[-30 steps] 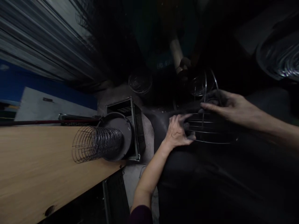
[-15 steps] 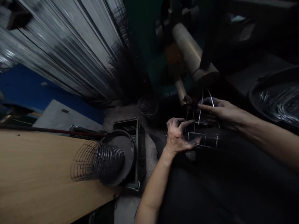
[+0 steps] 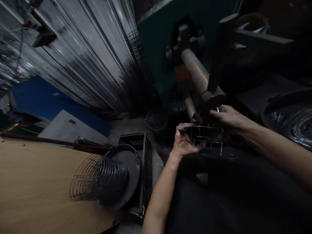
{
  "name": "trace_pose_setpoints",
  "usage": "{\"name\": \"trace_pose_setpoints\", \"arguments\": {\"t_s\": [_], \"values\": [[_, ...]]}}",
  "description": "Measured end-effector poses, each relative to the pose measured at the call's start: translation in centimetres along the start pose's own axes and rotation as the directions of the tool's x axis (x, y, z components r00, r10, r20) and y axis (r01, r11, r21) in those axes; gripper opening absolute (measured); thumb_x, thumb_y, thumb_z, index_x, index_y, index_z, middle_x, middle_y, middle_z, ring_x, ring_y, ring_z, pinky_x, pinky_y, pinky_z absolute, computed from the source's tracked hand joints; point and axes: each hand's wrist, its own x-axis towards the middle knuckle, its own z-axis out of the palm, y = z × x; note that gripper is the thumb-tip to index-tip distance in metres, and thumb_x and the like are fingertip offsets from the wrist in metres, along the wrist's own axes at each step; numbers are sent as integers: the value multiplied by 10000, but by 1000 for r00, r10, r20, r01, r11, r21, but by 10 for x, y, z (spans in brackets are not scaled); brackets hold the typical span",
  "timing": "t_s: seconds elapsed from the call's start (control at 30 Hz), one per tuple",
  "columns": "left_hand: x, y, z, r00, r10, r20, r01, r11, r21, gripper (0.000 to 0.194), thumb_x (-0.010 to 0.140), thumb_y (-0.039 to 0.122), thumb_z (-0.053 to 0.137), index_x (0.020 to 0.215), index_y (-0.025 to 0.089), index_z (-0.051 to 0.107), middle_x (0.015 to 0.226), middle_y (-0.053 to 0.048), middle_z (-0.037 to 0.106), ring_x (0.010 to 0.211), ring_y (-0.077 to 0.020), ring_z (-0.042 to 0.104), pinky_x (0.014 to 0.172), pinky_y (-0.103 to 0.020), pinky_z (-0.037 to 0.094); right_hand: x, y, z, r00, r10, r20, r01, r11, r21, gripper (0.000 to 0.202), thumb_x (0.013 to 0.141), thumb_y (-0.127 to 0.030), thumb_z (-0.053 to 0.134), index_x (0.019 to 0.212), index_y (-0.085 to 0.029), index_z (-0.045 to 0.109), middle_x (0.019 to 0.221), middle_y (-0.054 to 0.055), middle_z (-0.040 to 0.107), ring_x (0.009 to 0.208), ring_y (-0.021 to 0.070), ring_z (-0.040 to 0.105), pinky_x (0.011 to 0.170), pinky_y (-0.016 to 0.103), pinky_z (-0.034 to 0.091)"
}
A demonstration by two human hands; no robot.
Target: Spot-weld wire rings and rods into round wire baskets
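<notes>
Wire frame (image 3: 211, 142), one: just below near end of metal cylinder (image 3: 197, 71). Left hand (image 3: 181, 143): fingers and thumb clasping frame, below cylinder. Right hand (image 3: 226, 117): pinching frame's wire, beside cylinder's end. Wire stack (image 3: 110, 174): well left of cylinder.

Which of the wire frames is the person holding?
The single wire frame between the left hand and right hand; unlike it, those in the stack by the round dark disc are touched by neither hand.
</notes>
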Motion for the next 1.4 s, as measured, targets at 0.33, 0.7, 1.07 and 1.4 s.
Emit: {"name": "trace_pose_setpoints", "arguments": {"t_s": [0.33,0.7,1.07,1.4], "values": [[16,-9,-2,998,23,51,-26,997,67,724,616,343,801,1133,189,319,1035,-98,533,930,-223,559,821,-401,492,25,7,-3,997,52,-64,-43,991,124,179,737,1,618,845,-130,562,536,-32,488,398,62,417,374,156,334],[16,-6,-4,996,10,88,-14,999,49,626,692,305,731,1139,194,307,1060,-96,486,886,-194,562,773,-375,525,29,14,-10,984,30,-173,18,963,269,188,959,-199,411,791,-125,447,563,-45,420,367,26,268,349,144,247],[1,-5,-13,998,-61,-9,61,998,-4,592,700,318,712,1093,175,293,1040,-101,483,921,-184,550,809,-361,514,17,2,-9,999,43,30,-50,954,295,137,876,-123,551,747,-111,505,522,-36,411,381,22,350,348,112,261],[0,-14,-15,992,-118,-47,116,993,-33,625,675,327,729,1086,181,284,1020,-95,486,907,-184,562,820,-363,517,31,15,7,1000,-25,-15,27,988,153,177,852,-162,555,729,-162,427,426,-45,370,334,73,340,322,150,254]]}}
